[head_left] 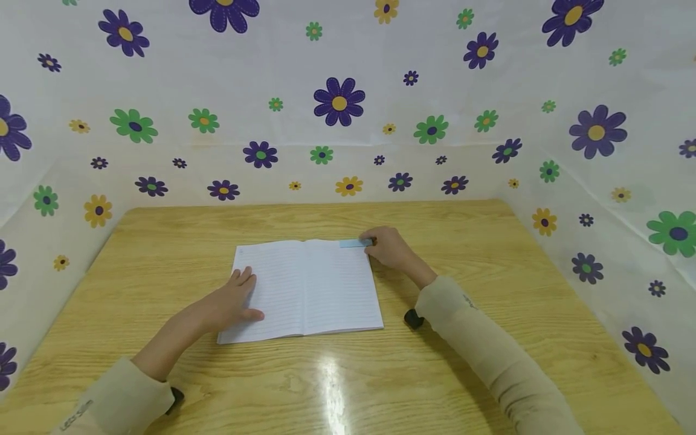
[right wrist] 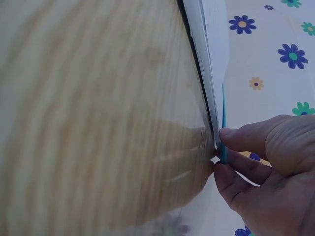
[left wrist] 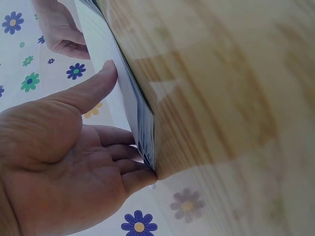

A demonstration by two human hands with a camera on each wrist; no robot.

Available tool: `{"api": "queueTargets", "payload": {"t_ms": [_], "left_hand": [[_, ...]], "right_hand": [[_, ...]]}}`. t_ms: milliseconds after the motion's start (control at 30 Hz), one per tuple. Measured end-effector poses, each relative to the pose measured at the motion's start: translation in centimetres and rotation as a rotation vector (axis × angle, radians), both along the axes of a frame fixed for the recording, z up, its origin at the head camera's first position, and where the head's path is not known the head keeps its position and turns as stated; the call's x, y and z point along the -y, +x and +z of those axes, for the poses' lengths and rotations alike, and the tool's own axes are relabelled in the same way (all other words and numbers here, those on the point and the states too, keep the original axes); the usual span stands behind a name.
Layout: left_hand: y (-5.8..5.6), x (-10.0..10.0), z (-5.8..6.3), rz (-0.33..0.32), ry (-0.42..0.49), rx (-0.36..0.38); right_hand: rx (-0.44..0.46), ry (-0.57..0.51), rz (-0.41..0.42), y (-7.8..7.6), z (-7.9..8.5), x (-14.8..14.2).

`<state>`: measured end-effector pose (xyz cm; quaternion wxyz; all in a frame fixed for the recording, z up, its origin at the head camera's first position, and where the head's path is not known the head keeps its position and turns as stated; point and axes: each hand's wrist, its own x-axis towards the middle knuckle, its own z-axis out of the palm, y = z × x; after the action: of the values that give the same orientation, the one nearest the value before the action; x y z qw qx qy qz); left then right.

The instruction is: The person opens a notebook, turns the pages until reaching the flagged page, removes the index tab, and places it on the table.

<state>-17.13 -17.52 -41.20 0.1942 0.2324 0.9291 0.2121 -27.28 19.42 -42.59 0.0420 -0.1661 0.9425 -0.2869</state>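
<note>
An open notebook (head_left: 339,290) with ruled white pages lies flat on the wooden table. My left hand (head_left: 225,305) rests on the left page near its outer edge, thumb spread from fairly straight fingers. In the left wrist view, the thumb and fingertips of that hand (left wrist: 64,162) lie against the page by the notebook's edge. A light blue strip (head_left: 350,243) lies along the top right corner of the right page. My right hand (head_left: 390,248) pinches the strip's right end. In the right wrist view, the strip (right wrist: 224,110) appears edge-on, with thumb and fingers around its end.
The wooden table (head_left: 462,356) extends around the notebook, with light glaring off its front part. Flower-printed white sheeting (head_left: 359,54) rises behind the table and on both sides. A dark device (head_left: 414,318) sits by the right sleeve cuff.
</note>
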Motion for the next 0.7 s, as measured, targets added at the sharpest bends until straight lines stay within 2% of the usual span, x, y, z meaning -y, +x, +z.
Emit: {"api": "queueTargets", "payload": {"t_ms": [233, 400, 700], "left_hand": [[0.1, 0.1, -0.1, 0.002, -0.001, -0.01], [0.0, 0.1, -0.1, 0.01, -0.001, 0.004], [0.1, 0.1, 0.1, 0.015, 0.0, 0.007]], "right_hand": [[-0.018, 0.001, 0.001, -0.4, -0.1, 0.3], [-0.032, 0.02, -0.001, -0.2, 0.3, 0.8], [-0.082, -0.007, -0.033, 0.0, 0.6, 1.5]]}}
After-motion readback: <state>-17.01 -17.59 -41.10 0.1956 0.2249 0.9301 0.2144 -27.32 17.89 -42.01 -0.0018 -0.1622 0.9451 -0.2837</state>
